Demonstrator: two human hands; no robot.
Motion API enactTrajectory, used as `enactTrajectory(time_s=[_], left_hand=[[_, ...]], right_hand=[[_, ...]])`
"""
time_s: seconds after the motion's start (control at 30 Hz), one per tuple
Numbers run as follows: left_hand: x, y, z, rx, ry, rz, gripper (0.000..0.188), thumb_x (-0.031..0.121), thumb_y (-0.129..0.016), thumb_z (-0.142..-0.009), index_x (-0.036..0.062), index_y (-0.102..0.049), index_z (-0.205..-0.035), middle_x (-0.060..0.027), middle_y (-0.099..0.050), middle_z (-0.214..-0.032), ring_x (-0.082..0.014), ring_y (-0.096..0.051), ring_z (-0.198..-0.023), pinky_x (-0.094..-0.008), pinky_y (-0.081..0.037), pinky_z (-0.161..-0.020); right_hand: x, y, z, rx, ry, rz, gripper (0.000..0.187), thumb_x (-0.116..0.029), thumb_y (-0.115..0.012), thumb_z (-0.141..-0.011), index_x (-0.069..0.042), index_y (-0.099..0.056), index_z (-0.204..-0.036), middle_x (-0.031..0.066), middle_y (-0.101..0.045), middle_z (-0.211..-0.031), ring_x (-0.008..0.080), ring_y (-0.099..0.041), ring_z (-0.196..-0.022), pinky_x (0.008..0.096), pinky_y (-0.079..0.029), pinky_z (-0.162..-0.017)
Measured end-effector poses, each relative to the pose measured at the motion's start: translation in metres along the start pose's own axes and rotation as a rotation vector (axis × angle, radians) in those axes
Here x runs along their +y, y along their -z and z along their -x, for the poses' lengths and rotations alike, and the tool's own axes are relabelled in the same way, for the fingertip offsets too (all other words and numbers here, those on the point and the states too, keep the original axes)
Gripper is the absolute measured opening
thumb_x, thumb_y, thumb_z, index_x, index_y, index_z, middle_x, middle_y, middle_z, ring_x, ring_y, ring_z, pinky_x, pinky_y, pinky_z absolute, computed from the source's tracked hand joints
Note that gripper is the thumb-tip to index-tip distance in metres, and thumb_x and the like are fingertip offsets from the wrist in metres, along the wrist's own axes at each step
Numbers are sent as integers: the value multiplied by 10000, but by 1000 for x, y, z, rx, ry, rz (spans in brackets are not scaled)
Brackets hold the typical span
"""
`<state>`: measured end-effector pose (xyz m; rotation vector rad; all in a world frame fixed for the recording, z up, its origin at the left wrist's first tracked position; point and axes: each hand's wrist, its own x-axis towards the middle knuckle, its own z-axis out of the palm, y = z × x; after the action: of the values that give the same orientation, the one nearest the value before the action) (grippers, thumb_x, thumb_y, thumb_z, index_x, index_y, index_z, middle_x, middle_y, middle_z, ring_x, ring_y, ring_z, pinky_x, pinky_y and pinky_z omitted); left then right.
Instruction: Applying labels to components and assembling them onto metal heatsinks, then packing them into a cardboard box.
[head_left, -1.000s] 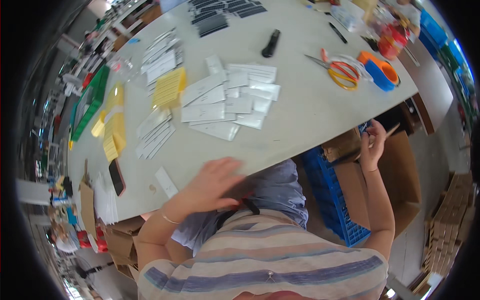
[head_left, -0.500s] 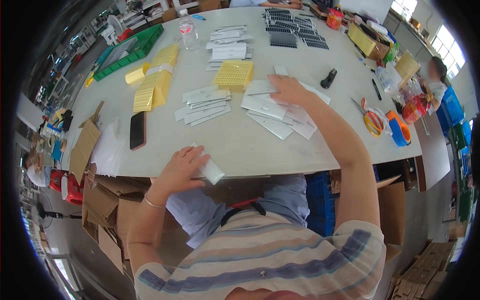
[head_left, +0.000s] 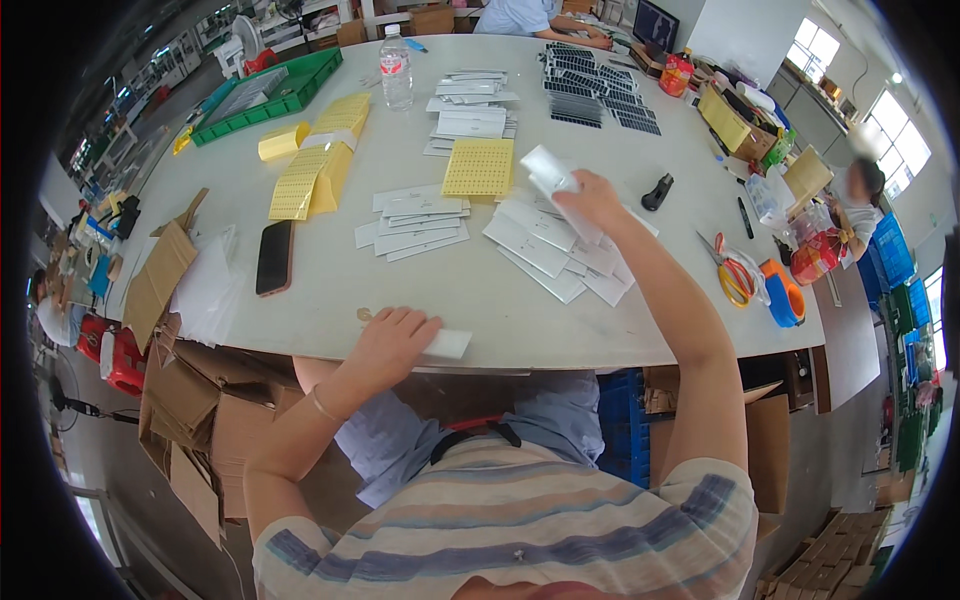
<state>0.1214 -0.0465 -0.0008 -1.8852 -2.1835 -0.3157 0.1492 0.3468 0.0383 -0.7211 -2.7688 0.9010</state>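
Near the table's front edge my left hand [head_left: 393,346] is closed over a small flat white packet [head_left: 449,345], whose one end sticks out past the fingers. My right hand [head_left: 594,203] grips another white packet [head_left: 547,171], raised and tilted above the fanned pile of white packets [head_left: 535,240]. This held packet is somewhat blurred. Left of the pile is a smaller stack of white packets [head_left: 415,222]. A yellow label sheet [head_left: 478,168] lies just behind the two groups, its near edge close to both.
A phone [head_left: 274,258], yellow label strips [head_left: 310,180], a water bottle [head_left: 396,70] and a green tray [head_left: 290,100] stand on the left. On the right are a black cutter [head_left: 657,192], scissors [head_left: 736,284] and a tape dispenser [head_left: 784,295]. A person sits across the table.
My right hand has lifted a white packet off the pile. The left hand's fingers have drawn together over its packet, which has turned more sideways.
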Motion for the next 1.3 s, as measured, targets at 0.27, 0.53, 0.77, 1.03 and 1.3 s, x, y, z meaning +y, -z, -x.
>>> enactTrajectory(time_s=[0.27,0.53,0.77,1.03,1.3], left_hand=[[-16,-49,-119,205,-200,-44,386,107,-553,-760,23,-567,-1136,-110,-589,-1063,-259,-564,-1019,-381,-456,-842],[-8,-82,-157,200,-282,27,414,239,-627,-758,24,-557,-1105,-102,-557,-1052,-250,-552,-978,-371,-449,-786],[-2,-73,-149,131,-280,40,485,367,-692,-756,35,-538,-1076,-83,-529,-1020,-246,-528,-957,-369,-449,-801],[4,-78,-149,111,-309,105,426,346,-690,-746,41,-532,-998,-102,-524,-986,-263,-526,-927,-374,-455,-797],[-2,-67,-139,106,-357,208,435,335,-685,-746,21,-551,-1016,-122,-543,-1028,-289,-534,-931,-388,-465,-817]], right_hand=[[-19,-35,16,-21,300,359,581,-355,-715,-736,-52,-560,-1207,226,-541,-1190,361,-526,-1109,414,-430,-952],[8,-24,6,-94,364,504,735,-405,-749,-721,-82,-482,-1325,170,-545,-1230,371,-485,-1169,481,-395,-973],[-27,-20,19,-199,284,433,757,-373,-805,-614,-43,-504,-1225,213,-550,-1174,372,-539,-1093,428,-460,-899],[-15,-24,11,-264,281,255,718,-374,-806,-588,-41,-519,-1155,201,-637,-1021,346,-617,-981,410,-484,-835],[-9,-5,4,48,20,-67,741,-472,-734,-682,12,-546,-1210,213,-627,-1127,335,-609,-1039,389,-466,-906]])
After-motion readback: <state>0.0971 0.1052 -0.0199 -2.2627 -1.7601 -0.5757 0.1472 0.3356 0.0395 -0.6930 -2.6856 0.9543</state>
